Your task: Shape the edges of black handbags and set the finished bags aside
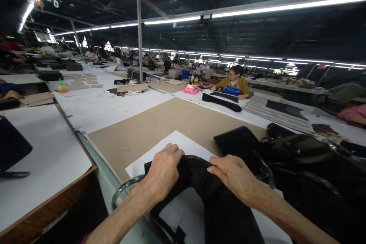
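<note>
A black bag piece (228, 206) with a curved upper edge lies under both hands at the front of the table. My left hand (166, 164) is closed on that edge, left of its middle. On the right part of the same edge, my right hand (231, 175) pinches it between thumb and fingers. A dark tubular handle (126, 187) in clear wrap loops out beside my left wrist. White paper (174, 143) lies beneath the piece. Through its opening, a pale surface shows.
Black bags (303, 164) with wrapped handles pile up on the right. A brown board (154, 118) covers the table ahead. Across it, a co-worker (233, 84) sits near black strips (221, 102) and a pink basket (191, 89). At left is another white-topped table (42, 160).
</note>
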{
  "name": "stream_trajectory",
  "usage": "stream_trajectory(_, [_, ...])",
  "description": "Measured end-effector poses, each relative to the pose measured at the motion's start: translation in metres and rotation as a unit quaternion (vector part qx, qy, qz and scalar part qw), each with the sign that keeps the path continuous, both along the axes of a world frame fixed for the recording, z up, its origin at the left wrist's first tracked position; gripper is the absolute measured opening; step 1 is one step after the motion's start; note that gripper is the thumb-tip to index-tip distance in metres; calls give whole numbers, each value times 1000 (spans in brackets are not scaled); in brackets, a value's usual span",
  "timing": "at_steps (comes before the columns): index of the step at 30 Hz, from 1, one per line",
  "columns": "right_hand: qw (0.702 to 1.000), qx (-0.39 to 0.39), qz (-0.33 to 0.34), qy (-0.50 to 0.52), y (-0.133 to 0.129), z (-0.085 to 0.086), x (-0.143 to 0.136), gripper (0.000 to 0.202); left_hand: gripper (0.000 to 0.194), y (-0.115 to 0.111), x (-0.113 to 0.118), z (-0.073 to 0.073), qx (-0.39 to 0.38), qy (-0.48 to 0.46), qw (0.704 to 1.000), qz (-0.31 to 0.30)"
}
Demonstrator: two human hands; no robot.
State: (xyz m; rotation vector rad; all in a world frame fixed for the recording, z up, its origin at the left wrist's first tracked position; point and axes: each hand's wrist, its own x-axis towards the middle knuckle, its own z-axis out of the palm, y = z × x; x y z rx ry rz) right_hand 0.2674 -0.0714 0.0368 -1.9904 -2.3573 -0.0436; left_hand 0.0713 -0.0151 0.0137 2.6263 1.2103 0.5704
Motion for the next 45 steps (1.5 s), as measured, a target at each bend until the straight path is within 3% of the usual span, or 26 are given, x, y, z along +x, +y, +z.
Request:
stream_trajectory(6, [1000,-15,-8,22,2,4,2,29,47,3,-13,-1,-39,-88,994,-54])
stream_trajectory(9, [999,-24,-11,19,0,8,-1,29,39,2,-15,3,-48,-100,991,-71])
stream_trajectory(15, [1000,-23,-10,10,-2,9,-3,28,18,4,-7,-2,-7,-27,999,-35])
stream_trajectory(25, [1000,3,-4,2,0,1,-2,29,19,4,9,-5,65,70,995,32])
stream_trajectory(30, [1000,20,-5,-14,1,-2,-2,29,15,7,24,-5,76,62,995,-31])
stream_trajectory(45, [998,52,-26,-38,1,-9,-4,24,17,16,29,-6,1,-12,1000,-18])
